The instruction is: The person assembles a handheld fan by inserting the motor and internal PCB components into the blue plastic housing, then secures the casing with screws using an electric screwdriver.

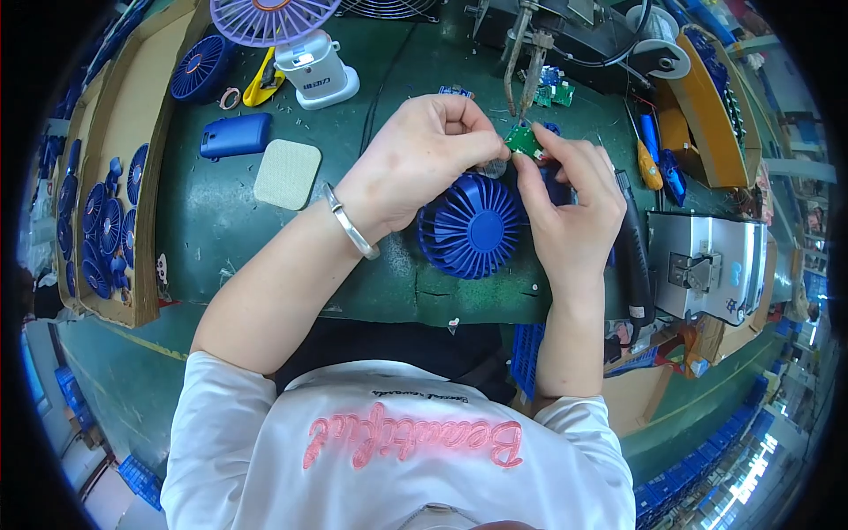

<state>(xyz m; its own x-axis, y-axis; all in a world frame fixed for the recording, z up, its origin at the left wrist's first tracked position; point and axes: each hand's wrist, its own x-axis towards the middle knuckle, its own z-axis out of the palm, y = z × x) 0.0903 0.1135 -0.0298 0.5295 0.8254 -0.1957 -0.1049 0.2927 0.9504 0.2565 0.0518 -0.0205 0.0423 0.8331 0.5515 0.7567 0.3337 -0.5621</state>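
Note:
Between thumb and fingers, my right hand (574,185) grips a small green circuit board (523,140) by its edge. It sits right under the pointed tip of a soldering machine (527,84). My left hand (433,150) is closed in a pinch at the board's left side; what its fingertips hold is too small to make out. A grey round part (495,168) shows just below those fingertips. Beneath both hands lies a blue fan head (473,226) with its slatted grille up, and some of its upper part is hidden by the hands.
Cardboard trays of blue fan parts (110,221) line the left. A white fan base (318,75), blue case (236,136) and pale square pad (287,174) lie nearby. At right are a solder wire spool (662,44), black power screwdriver (634,256) and metal box (707,265).

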